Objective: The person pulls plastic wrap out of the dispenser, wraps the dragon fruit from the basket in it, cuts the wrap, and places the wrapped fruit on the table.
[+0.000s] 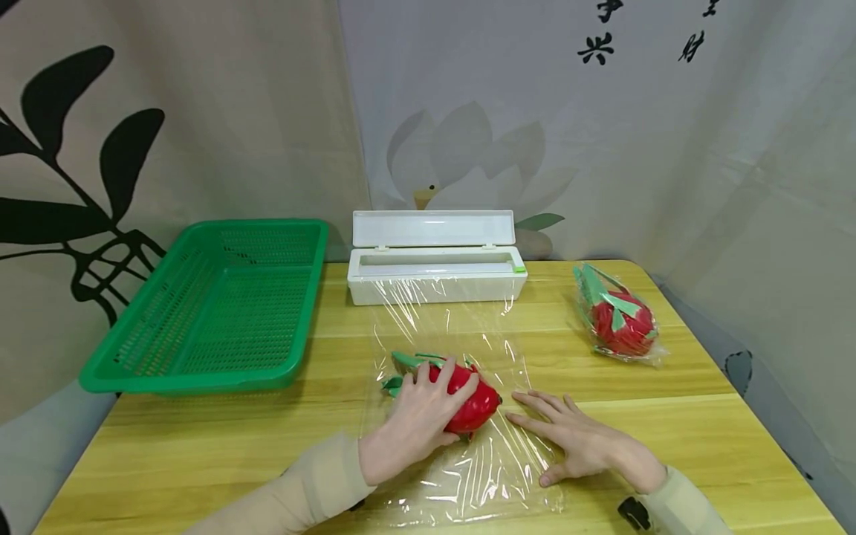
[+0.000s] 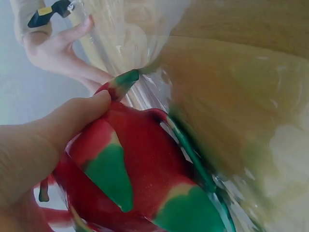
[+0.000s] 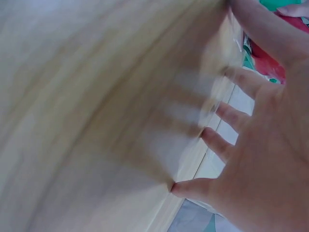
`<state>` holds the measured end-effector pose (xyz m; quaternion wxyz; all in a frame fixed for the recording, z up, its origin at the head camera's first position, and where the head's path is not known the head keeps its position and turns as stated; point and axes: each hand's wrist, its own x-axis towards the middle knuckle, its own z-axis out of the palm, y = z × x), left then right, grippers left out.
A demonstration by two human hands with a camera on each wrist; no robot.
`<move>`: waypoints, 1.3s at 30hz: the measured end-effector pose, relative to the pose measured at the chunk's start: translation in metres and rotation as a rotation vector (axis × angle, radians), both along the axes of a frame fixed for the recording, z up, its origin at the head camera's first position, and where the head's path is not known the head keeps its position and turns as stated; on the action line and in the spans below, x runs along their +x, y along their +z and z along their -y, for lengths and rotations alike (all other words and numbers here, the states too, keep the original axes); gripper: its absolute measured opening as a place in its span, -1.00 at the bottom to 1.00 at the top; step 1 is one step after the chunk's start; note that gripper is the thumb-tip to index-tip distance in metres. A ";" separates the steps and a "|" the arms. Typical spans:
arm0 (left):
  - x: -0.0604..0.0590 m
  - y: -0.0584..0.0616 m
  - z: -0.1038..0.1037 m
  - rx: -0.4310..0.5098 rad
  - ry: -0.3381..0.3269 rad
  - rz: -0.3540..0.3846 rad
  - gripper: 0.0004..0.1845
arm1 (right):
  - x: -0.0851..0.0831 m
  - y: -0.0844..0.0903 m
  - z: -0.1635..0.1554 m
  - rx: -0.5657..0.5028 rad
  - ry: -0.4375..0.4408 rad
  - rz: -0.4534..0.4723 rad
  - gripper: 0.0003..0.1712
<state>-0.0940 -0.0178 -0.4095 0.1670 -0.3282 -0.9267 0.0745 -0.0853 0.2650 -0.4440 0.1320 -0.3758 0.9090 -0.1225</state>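
Observation:
My left hand (image 1: 417, 420) grips a red dragon fruit (image 1: 476, 405) with green-tipped scales, fingers over its top and thumb against its side. Under the fruit lies a sheet of clear cling film (image 1: 461, 483), wrinkled and running back to a white film dispenser (image 1: 435, 291) whose lid stands up. To the fruit's right, my right hand (image 1: 578, 442) has its fingers spread, the tips at the film's right edge. From the right wrist view, those fingertips (image 3: 212, 140) touch down at the wooden tabletop; whether they press on film there is hard to tell.
A green plastic basket (image 1: 294, 375) with perforated sides stands at the left of the wooden table (image 1: 675, 461). Near the back right lies another dragon fruit (image 1: 622, 323), wrapped in clear film. Behind the table hangs a printed cloth (image 1: 267, 111).

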 end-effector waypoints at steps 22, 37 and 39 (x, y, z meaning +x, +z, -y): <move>0.000 -0.009 0.017 0.121 -0.096 0.072 0.05 | 0.000 -0.001 -0.001 -0.008 0.012 -0.013 0.05; 0.004 -0.012 0.099 0.629 -0.415 0.365 -0.76 | -0.008 0.009 -0.027 -0.242 0.064 0.032 -0.19; 0.008 -0.013 0.107 0.607 -0.415 0.552 -0.86 | -0.010 0.012 -0.031 -0.291 0.022 0.101 -0.26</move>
